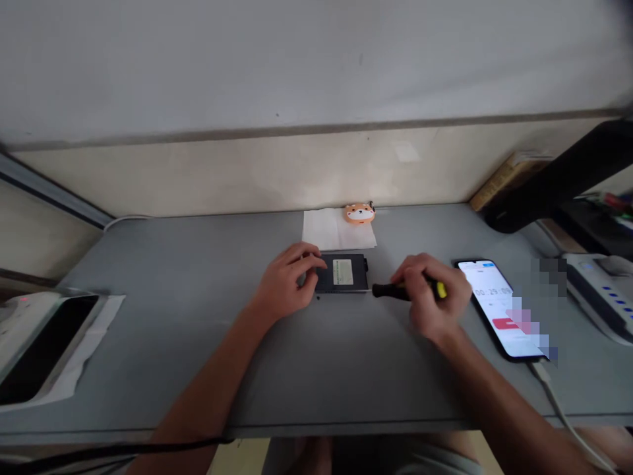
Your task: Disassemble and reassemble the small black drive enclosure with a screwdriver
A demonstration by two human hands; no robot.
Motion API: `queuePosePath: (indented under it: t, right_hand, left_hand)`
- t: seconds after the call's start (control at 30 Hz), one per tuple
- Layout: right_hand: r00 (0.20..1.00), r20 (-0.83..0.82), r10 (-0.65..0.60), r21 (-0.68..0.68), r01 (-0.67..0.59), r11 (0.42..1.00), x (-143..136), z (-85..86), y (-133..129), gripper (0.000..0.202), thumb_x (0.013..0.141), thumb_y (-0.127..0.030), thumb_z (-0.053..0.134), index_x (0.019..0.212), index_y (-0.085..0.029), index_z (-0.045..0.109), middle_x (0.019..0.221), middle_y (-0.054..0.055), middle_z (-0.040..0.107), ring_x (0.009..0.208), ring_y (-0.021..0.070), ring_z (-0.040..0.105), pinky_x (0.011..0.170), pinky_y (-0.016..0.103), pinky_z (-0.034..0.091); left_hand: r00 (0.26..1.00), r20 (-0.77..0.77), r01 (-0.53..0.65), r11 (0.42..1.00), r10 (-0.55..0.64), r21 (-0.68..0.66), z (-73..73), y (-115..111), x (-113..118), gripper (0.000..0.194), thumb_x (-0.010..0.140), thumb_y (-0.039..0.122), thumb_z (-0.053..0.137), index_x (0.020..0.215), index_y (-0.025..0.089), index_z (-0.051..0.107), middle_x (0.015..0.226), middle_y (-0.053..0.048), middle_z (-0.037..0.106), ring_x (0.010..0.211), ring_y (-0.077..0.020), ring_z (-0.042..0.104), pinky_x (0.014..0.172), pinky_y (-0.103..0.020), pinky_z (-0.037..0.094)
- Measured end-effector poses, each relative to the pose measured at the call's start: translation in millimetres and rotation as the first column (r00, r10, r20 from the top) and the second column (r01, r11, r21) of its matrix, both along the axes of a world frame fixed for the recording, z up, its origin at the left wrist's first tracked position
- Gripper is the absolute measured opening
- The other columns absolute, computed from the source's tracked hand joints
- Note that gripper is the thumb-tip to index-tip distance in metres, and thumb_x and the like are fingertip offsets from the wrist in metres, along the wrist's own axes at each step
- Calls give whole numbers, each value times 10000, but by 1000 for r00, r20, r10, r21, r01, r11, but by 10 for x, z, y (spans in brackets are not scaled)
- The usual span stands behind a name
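A flat black box with a pale printed label lies on the grey desk in front of me. My left hand grips its left end, thumb at the near side and fingers over the top. In my right hand is a screwdriver with a black and yellow handle, held level. Its tip points left and meets, or nearly meets, the box's right near corner; contact is too small to make out. A tiny dark piece sits on the desk just below the box.
Behind the box are folded white paper and an orange animal-face case. To the right lie a lit phone on a white cable, a power strip and a black cylinder. A dark-screened phone is at left.
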State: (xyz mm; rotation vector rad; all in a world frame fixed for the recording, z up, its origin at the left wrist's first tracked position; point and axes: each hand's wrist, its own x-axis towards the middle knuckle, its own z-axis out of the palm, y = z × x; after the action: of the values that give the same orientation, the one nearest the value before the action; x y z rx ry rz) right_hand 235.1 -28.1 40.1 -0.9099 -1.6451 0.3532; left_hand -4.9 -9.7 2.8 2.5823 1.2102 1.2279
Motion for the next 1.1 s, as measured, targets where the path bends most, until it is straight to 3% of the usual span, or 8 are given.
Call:
queuePosePath:
  t: [0.13,0.27,0.6,1.1]
  right_hand:
    - [971,-161,-177,-39,173,984,188,-37,78,331,850,-134,497,536,-216,565,488,-13,548,446,120,496,447,276,361]
    - [962,-158,-224,-55,217,975,250,-37,100,326,824,-131,503,512,-216,549,475,-20,521,438,112,474,440,268,353]
    - [989,-15,-150,32,150,988,163,11,34,369,880,-174,483,518,-219,537,465,-17,557,421,107,494,445,259,389]
    - [982,-167,-85,92,101,991,169,-90,40,353,885,-137,490,545,-210,552,488,-15,534,426,109,471,438,277,339]
  left_hand:
    - [999,-27,46,998,-47,-39,52,-90,140,224,889,75,532,945,223,691,1002,-64,698,910,-206,678,848,-378,563]
    - [994,-75,73,996,-76,-40,102,-128,193,219,892,96,551,1000,221,694,1061,-75,702,984,-233,676,896,-409,535]
    - [988,-124,75,986,-94,-151,60,-144,233,252,908,139,572,1102,241,695,1279,-82,685,1169,-277,650,1040,-460,485]
    - [988,-141,46,987,-68,-151,25,-137,247,195,941,167,562,1089,244,663,1212,-70,700,1118,-254,674,1003,-448,437]
